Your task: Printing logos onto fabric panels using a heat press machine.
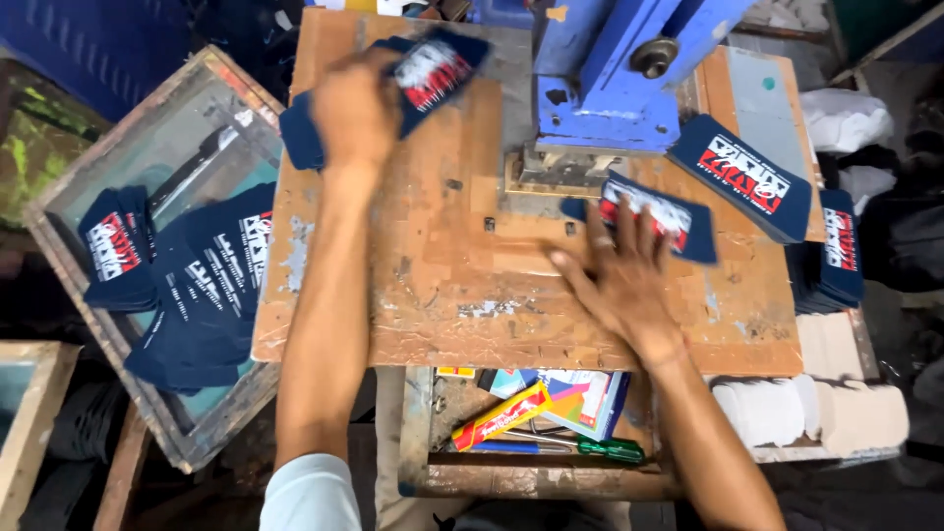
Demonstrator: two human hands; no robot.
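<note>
Navy printed label [657, 212] lies on the counter [433, 285] under the blue press [605, 79]; right hand [619, 280] spread flat on it. Left hand [356, 110] pinches another label [433, 69]. Probably light, floppy; lift by an edge.

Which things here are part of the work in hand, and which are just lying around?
In use: left hand on a blue printed card; right hand on another card; blue press; card stack.
Lying about: screwdriver, paper rolls, glue tube.
</note>
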